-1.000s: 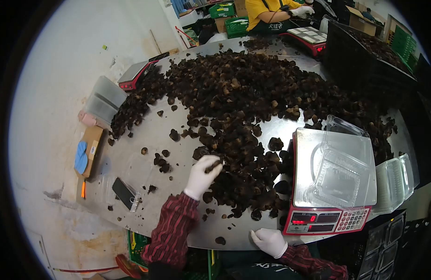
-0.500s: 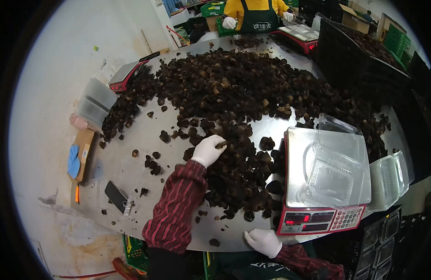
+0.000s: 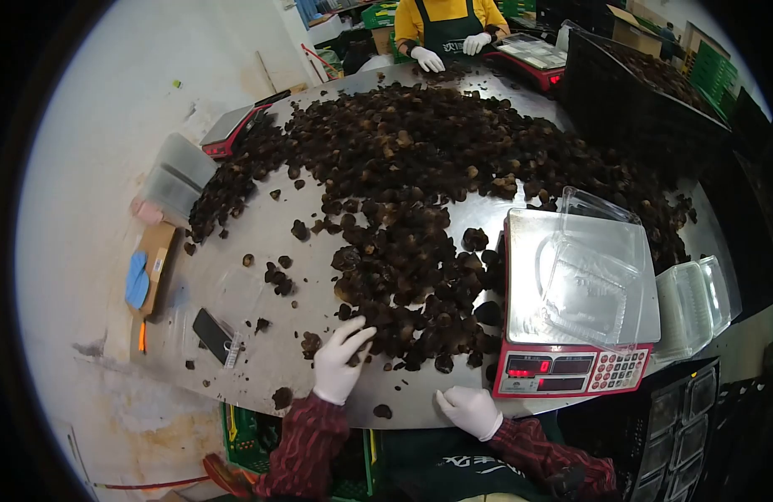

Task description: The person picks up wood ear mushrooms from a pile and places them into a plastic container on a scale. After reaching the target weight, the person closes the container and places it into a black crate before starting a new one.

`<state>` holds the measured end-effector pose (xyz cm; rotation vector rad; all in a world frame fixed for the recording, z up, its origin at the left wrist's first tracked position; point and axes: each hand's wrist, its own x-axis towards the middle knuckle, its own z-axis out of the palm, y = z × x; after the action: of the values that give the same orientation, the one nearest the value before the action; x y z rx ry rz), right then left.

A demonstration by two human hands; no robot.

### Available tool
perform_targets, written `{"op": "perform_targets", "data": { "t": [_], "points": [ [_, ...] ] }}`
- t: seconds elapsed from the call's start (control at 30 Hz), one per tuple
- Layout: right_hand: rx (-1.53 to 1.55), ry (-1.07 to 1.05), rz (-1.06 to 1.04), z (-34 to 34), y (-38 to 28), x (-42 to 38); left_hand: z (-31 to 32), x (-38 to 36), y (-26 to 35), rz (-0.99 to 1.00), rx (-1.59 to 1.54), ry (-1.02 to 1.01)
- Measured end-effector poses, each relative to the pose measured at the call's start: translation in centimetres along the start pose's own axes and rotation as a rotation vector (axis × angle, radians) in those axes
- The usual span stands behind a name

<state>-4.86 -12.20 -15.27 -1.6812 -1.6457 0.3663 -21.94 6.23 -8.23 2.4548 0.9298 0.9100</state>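
Observation:
My left hand (image 3: 340, 361), in a white glove, is at the near edge of the pile of wood ear mushrooms (image 3: 395, 243). Its fingers bend around a small dark piece, partly hidden by the glove. A loose mushroom (image 3: 311, 343) lies just left of it, and another mushroom (image 3: 282, 397) is near the table's front edge. My right hand (image 3: 472, 412), also gloved, rests closed at the front edge below the red scale (image 3: 570, 368), with nothing visible in it. On that scale's plate lies a clear plastic box (image 3: 591, 293).
Stacked clear boxes (image 3: 688, 309) stand right of the scale. On the left are a phone (image 3: 210, 336), a cardboard box (image 3: 156, 263) and a second scale (image 3: 230, 132). Across the metal table (image 3: 261, 222) a person in a yellow top works near a third scale (image 3: 537, 63).
My left hand has drawn back from the pile toward the front edge. Loose mushrooms now lie to its left. The right hand stays closed at the edge. The person opposite has lowered their hands.

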Motion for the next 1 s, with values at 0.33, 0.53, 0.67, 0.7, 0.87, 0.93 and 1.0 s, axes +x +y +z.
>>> {"op": "perform_targets", "data": {
  "t": [0.33, 0.53, 0.67, 0.7, 0.87, 0.93, 1.0],
  "points": [
    [-0.005, 0.058, -0.015, 0.0, -0.3, 0.2, -16.1, -16.5, -4.7, -0.733, 0.186, -0.358],
    [-0.031, 0.058, -0.004, 0.0, -0.3, 0.1, -9.8, -9.4, -1.9, -0.314, 0.304, -0.151],
    [-0.028, 0.068, -0.010, -0.2, -0.4, 0.1, 0.0, -0.7, 2.6, 0.150, 0.048, -0.231],
    [-0.037, 0.070, -0.003, -0.1, -0.4, 0.0, 1.6, 0.7, 3.6, 0.209, 0.093, -0.240],
    [-0.047, 0.018, 0.038, -0.2, -0.2, -0.3, 5.0, 3.6, 0.5, 0.044, -0.160, -0.319],
    [-0.047, 0.018, 0.049, -0.3, -0.3, -0.2, 4.0, 3.5, -0.2, -0.145, -0.484, -0.206],
    [-0.040, 0.010, 0.050, -0.2, -0.5, 0.1, 2.8, 3.1, -1.5, -0.348, -0.648, -0.216]
  ]
}}
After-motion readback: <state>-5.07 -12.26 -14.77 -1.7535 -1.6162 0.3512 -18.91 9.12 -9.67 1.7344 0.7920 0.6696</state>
